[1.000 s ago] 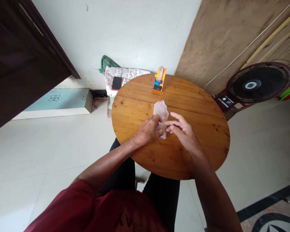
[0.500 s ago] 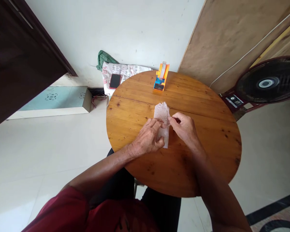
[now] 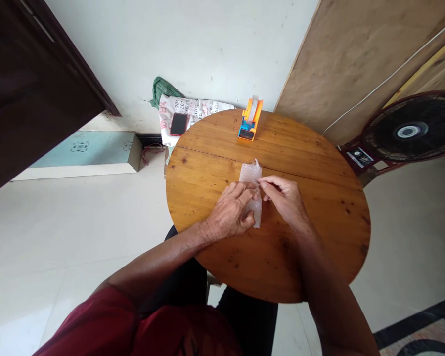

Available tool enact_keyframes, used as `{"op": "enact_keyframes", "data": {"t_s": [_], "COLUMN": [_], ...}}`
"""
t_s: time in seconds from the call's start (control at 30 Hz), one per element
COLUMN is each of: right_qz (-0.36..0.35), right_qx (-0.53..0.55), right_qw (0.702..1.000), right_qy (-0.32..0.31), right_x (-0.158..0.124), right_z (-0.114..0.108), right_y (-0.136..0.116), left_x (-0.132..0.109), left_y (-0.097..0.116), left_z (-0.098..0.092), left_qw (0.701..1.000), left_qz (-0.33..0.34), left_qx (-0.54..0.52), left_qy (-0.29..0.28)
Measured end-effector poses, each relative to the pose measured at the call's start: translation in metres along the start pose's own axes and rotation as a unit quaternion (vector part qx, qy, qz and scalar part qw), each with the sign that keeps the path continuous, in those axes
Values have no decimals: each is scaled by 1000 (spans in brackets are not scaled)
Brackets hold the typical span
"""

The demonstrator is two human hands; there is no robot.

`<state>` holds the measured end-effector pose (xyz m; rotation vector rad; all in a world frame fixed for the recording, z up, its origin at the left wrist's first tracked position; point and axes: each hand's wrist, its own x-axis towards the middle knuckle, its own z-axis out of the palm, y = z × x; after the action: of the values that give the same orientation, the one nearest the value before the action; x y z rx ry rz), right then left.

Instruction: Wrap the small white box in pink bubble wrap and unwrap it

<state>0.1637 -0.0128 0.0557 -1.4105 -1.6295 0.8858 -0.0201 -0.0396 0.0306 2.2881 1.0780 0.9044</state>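
A translucent, pinkish-white strip of bubble wrap (image 3: pixel 250 171) lies lengthwise in the middle of the round wooden table. Whether anything is wrapped inside it cannot be made out. Across its middle rests my left hand (image 3: pixel 234 208), fingers bent over the wrap and holding it against the tabletop. My right hand (image 3: pixel 283 196) is at the strip's right edge, thumb and forefinger pinched together on that edge. The lower end of the strip pokes out past my left thumb. Beyond the far end stands an orange and blue tape dispenser (image 3: pixel 248 123) with a roll of clear tape.
The round table (image 3: pixel 319 217) has a seam running across it. Behind its left rim are a printed white sack (image 3: pixel 203 107), a dark phone with a red edge (image 3: pixel 178 124) and a green bag (image 3: pixel 163 90). A large black fan (image 3: pixel 411 129) stands at the right.
My right fingers have shifted slightly along the strip's right edge, and a small corner of wrap now sticks up at the far end. My left hand stays on the wrap.
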Motion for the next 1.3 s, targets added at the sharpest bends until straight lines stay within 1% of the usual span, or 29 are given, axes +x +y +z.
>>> {"op": "enact_keyframes", "data": {"t_s": [0.07, 0.13, 0.23, 0.33, 0.47, 0.73, 0.8, 0.9, 0.97, 1.03, 1.1, 1.2, 1.3], "right_qz": [-6, -11, -16, -24, -32, -29, -19, 6, 28, 53, 93, 151, 167], "right_qx": [-3, -4, -11, -33, -49, -46, -46, -52, -57, -69, -77, -53, -27], "right_qw": [999, 999, 999, 998, 997, 998, 999, 998, 995, 992, 989, 987, 986], "right_qy": [-33, -48, -43, -47, -57, -38, -17, 37, 74, 95, 79, 27, -8], "right_x": [2, 4, 7, 8, 8, 8, 8, 11, 15, 22, 31, 47, 62], "right_z": [2, 6, 10, 11, 11, 14, 13, 6, 0, -6, -11, -11, -4], "right_y": [5, 12, 23, 29, 31, 34, 34, 35, 38, 40, 40, 35, 26], "left_x": [0, 0, 0, 0, 1, 2, 2, 2, 3, 3, 3, 4, 3], "left_y": [0, -1, -4, -5, -3, -3, -4, -3, -3, -2, -2, -2, -4], "left_z": [-1, 0, 1, 1, -1, -1, -1, -2, -3, -4, -5, -5, -2], "left_qw": [1000, 999, 998, 998, 998, 998, 997, 998, 997, 997, 997, 997, 998], "left_qz": [19, 37, 56, 53, 43, 45, 48, 50, 50, 48, 45, 46, 47], "left_qx": [16, 22, 22, 20, 21, 24, 25, 25, 26, 28, 28, 21, 16], "left_qy": [-8, -14, -14, -13, -30, -45, -46, -41, -43, -49, -53, -53, -47]}}
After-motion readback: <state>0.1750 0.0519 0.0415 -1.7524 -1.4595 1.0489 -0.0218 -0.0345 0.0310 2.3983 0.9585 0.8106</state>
